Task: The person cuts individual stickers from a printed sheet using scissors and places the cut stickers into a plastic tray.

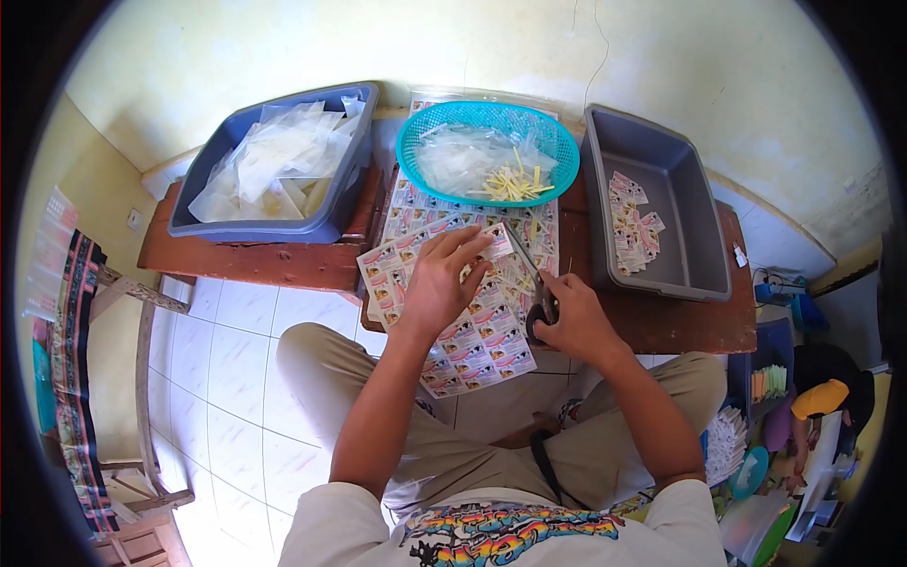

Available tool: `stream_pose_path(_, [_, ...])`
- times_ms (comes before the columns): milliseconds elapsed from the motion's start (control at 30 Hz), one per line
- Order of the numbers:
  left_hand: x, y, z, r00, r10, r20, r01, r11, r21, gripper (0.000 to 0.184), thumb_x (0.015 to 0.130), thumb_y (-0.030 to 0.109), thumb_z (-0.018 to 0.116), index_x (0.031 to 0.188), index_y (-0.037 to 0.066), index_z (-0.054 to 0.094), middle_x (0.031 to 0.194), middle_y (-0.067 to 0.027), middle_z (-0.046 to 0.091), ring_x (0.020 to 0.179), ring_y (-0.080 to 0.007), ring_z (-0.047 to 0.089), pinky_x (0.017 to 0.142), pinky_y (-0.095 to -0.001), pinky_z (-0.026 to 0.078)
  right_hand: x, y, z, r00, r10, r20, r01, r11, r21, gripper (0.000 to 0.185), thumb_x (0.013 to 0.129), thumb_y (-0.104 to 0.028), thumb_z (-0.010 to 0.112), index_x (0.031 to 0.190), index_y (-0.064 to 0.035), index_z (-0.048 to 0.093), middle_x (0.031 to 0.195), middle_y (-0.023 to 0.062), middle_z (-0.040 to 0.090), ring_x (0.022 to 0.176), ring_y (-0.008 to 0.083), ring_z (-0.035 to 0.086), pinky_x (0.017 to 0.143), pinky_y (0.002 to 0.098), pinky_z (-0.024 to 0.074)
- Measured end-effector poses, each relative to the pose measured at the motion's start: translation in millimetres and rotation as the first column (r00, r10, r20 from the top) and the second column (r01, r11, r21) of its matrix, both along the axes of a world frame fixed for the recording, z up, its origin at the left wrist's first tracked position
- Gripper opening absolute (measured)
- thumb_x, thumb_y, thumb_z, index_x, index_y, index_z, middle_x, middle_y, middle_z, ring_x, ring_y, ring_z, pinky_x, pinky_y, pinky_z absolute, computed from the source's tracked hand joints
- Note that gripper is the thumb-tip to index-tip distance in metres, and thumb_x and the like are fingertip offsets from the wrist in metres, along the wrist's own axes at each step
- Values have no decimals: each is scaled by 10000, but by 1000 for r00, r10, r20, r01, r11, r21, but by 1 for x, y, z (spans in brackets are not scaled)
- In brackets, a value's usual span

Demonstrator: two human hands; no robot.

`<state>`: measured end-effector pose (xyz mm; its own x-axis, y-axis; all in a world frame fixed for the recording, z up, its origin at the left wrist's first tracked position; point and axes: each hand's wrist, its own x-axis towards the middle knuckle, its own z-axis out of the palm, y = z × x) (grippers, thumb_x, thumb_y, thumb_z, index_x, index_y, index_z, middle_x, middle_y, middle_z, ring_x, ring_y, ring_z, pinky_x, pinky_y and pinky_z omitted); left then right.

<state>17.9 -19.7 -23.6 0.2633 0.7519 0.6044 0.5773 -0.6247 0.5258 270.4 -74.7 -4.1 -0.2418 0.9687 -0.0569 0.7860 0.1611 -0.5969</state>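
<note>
My left hand [442,283] is over the printed sheets, its fingers closed on a small printed label [495,244]. In my right hand [573,319] are black-handled scissors [525,257]. Their blades point up and away from me, close beside the label. Under both hands, sheets of repeated printed labels [480,348] lie on the bench and hang over its front edge. Narrow yellowish paper strips lie beneath the scissors. Just beyond my hands stands a turquoise mesh basket [407,156] with clear plastic pieces and yellow strips in it.
A grey-blue tub [274,231] of translucent plastic pieces stands on the wooden bench [283,266] at left. At right, a grey tub [675,180] holds several cut labels [631,227]. Another person [820,401] is at the far right, near bins and a green-rimmed container.
</note>
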Motion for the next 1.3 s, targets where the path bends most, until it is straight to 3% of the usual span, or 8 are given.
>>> stream_pose_path(267, [-5, 14, 24, 1000, -25, 1, 25, 999, 38, 386, 867, 47, 843, 1245, 60, 768, 1315, -182, 725, 1203, -382, 693, 1019, -469, 558, 8, -14, 36, 983, -43, -178, 32, 998, -62, 884, 748, -278, 932, 1521, -25, 586, 1123, 184, 644, 905, 299, 675, 857, 402, 564])
stream_pose_path(333, [-5, 18, 36, 998, -37, -43, 40, 997, 65, 384, 866, 39, 842, 1243, 60, 770, 1316, -187, 726, 1202, -386, 698, 1012, -467, 564, 9, -15, 42, 965, -44, -259, 18, 995, -102, 885, 812, -198, 953, 1578, -43, 538, 1136, 89, 592, 940, 116, 647, 808, 277, 562])
stream_pose_path(433, [-6, 27, 42, 999, -48, -20, 49, 997, 54, 353, 887, 76, 823, 1235, 73, 769, 1323, -172, 717, 1211, -368, 680, 1036, -480, 539, 12, -13, 41, 902, -34, -430, -32, 989, -145, 887, 872, -144, 916, 1630, -50, 466, 1193, 41, 542, 994, 86, 634, 833, 246, 552])
stream_pose_path(567, [-5, 26, 54, 998, -47, -47, 50, 997, 67, 398, 862, 29, 843, 1251, 69, 772, 1335, -182, 720, 1208, -384, 700, 1022, -467, 563, 9, -10, 44, 800, -59, -597, -91, 972, -218, 891, 913, -101, 877, 1665, -51, 401, 1252, 29, 511, 1006, 81, 624, 854, 235, 542])
stream_pose_path(667, [-1, 22, 55, 998, -54, -34, 56, 997, 62, 418, 857, 22, 844, 1265, 74, 771, 1348, -179, 716, 1211, -378, 698, 1028, -469, 560, 8, -7, 35, 733, -58, -678, -111, 973, -202, 903, 903, -211, 903, 1658, -77, 426, 1247, 93, 543, 1006, 146, 673, 809, 274, 597])
stream_pose_path(833, [1, 17, 44, 998, -54, -26, 56, 996, 71, 442, 852, 17, 843, 1283, 79, 768, 1355, -171, 712, 1192, -351, 699, 1026, -466, 557, 0, -5, 42, 630, -97, -771, -176, 948, -264, 865, 936, -100, 854, 1662, -29, 390, 1243, 65, 475, 995, 124, 652, 809, 255, 599])
stream_pose_path(1167, [5, 15, 43, 998, -55, -11, 56, 996, 70, 429, 854, 25, 836, 1274, 85, 773, 1351, -162, 712, 1180, -342, 702, 1011, -468, 560, -2, 2, 35, 630, -121, -767, -180, 938, -296, 884, 932, -76, 851, 1676, -56, 374, 1238, 58, 469, 962, 110, 633, 795, 257, 594])
stream_pose_path(1300, [6, 16, 40, 999, -48, -22, 50, 997, 60, 415, 856, 34, 837, 1263, 92, 778, 1351, -156, 715, 1189, -343, 700, 1013, -469, 561, -4, 2, 42, 628, -168, -760, -162, 927, -338, 840, 961, -93, 817, 1671, -31, 372, 1282, 50, 534, 999, 113, 626, 857, 268, 579])
